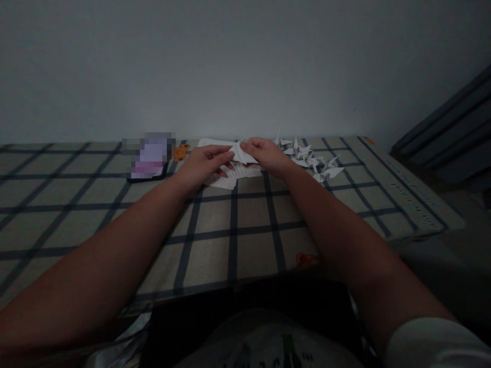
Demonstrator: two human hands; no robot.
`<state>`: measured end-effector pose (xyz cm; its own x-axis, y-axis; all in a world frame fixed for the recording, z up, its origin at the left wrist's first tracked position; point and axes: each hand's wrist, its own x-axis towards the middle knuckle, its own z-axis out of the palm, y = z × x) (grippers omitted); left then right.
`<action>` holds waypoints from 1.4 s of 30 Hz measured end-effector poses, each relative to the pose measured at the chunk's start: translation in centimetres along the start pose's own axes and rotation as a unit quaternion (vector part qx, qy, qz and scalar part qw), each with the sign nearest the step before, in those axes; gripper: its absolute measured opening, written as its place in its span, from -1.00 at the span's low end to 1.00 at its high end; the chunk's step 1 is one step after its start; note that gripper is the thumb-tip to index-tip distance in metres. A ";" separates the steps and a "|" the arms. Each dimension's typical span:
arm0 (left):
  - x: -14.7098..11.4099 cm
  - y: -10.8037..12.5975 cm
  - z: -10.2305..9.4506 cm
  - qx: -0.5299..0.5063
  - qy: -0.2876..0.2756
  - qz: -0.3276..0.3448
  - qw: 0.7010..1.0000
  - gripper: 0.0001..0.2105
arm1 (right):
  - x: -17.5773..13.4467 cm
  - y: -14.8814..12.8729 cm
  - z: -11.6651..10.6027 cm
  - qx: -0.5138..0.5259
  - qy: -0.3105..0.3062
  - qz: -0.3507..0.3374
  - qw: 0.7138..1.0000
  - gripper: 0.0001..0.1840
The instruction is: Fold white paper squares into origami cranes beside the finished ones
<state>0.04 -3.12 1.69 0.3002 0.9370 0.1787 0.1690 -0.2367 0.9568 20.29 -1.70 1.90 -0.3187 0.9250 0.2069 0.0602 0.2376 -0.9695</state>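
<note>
Both-armed, outstretched: left hand [201,162] and right hand [266,153] pinching folded paper [241,153].

The left hand [203,162] and right hand [266,153] pinch a small folded white paper [241,154] between them above the checked tablecloth [230,225], with folded paper cranes [310,159] heaped just right.

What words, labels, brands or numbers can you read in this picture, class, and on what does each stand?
None can be read.
Printed sheet under the hands: lines of print, too small and dim.
Tablecloth right border: a row of lettering, too blurred.
Phone screen: blurred out.
Shirt: marks, illegible.
</note>
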 end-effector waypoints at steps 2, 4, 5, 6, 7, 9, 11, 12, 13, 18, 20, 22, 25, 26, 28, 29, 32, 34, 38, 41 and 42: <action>0.2 -0.2 0.0 -0.028 0.008 0.002 1.000 -0.64 | -0.1 -0.1 0.0 0.013 0.001 -0.011 1.000 -0.54; 0.5 -0.4 0.0 -0.068 0.027 -0.003 0.997 -0.70 | -0.1 -0.1 -0.1 0.025 -0.011 -0.013 1.000 -0.57; 0.7 -0.5 -0.1 -0.087 0.042 -0.009 0.995 -0.73 | 0.0 0.0 -0.1 0.031 -0.021 -0.006 0.999 -0.59; 0.8 -0.5 -0.1 -0.103 0.059 -0.016 0.993 -0.75 | 0.0 0.1 -0.2 0.035 -0.032 0.004 0.999 -0.62; 0.9 -0.5 -0.2 -0.117 0.076 -0.022 0.990 -0.75 | 0.1 0.2 -0.2 0.040 -0.042 0.018 0.998 -0.66; 1.0 -0.3 -0.3 -0.130 0.101 -0.031 0.986 -0.72 | 0.2 0.4 -0.2 0.048 -0.058 0.040 0.996 -0.72; 0.9 0.0 -0.2 -0.132 0.109 -0.035 0.985 -0.71 | 0.3 0.6 -0.2 0.050 -0.072 0.047 0.995 -0.76; 0.9 0.1 -0.2 -0.131 0.111 -0.036 0.984 -0.73 | 0.4 0.7 -0.2 0.048 -0.076 0.044 0.995 -0.78; 0.9 0.3 -0.1 -0.131 0.114 -0.038 0.984 -0.76 | 0.4 0.8 -0.2 0.045 -0.079 0.037 0.995 -0.78; 1.0 0.2 0.2 -0.167 0.130 -0.060 0.975 -0.85 | 0.5 0.9 -0.5 0.006 -0.067 -0.004 0.998 -0.70; 1.2 -0.2 0.2 -0.163 0.128 -0.062 0.976 -0.87 | 0.5 0.9 -0.5 -0.017 -0.058 -0.011 0.998 -0.69; 1.3 -0.5 0.1 -0.162 0.117 -0.066 0.978 -0.87 | 0.5 1.0 -0.5 -0.041 -0.046 -0.020 0.998 -0.67; 1.4 -0.5 -0.2 -0.190 0.095 -0.085 0.974 -0.77 | 0.5 0.9 -0.4 -0.068 -0.032 -0.030 0.997 -0.65; 1.4 -0.4 -0.2 -0.203 0.085 -0.090 0.971 -0.73 | 0.5 0.9 -0.4 -0.076 -0.027 -0.034 0.996 -0.65; 1.2 -0.2 -0.2 -0.228 0.065 -0.090 0.967 -0.70 | 0.5 0.7 -0.2 -0.105 -0.017 -0.050 0.993 -0.66; 1.1 -0.1 -0.1 -0.235 0.056 -0.085 0.967 -0.69 | 0.5 0.7 -0.2 -0.127 -0.014 -0.062 0.990 -0.67; 0.5 0.2 0.4 -0.228 0.031 -0.062 0.971 -0.69 | 0.3 0.5 0.2 -0.211 -0.033 -0.105 0.971 -0.70; 0.2 0.1 0.6 -0.192 0.014 -0.047 0.980 -0.62 | 0.2 0.4 0.4 -0.253 -0.059 -0.131 0.957 -0.71; 0.1 -0.4 0.7 -0.128 -0.015 -0.022 0.991 -0.61 | -0.1 0.1 0.8 -0.279 -0.092 -0.161 0.942 -0.70; 0.5 -0.7 0.5 -0.148 0.016 -0.031 0.988 -0.78 | -0.1 0.1 0.8 -0.274 -0.093 -0.167 0.943 -0.65; 0.6 -0.8 0.5 -0.165 0.038 -0.038 0.985 -0.83 | 0.0 0.2 0.8 -0.262 -0.084 -0.166 0.947 -0.64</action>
<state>0.54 -2.46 0.94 0.2262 0.9680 0.1086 -0.1290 -0.0807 0.9884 19.56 -1.94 1.62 -0.5457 0.7234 0.4229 0.3767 0.6626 -0.6474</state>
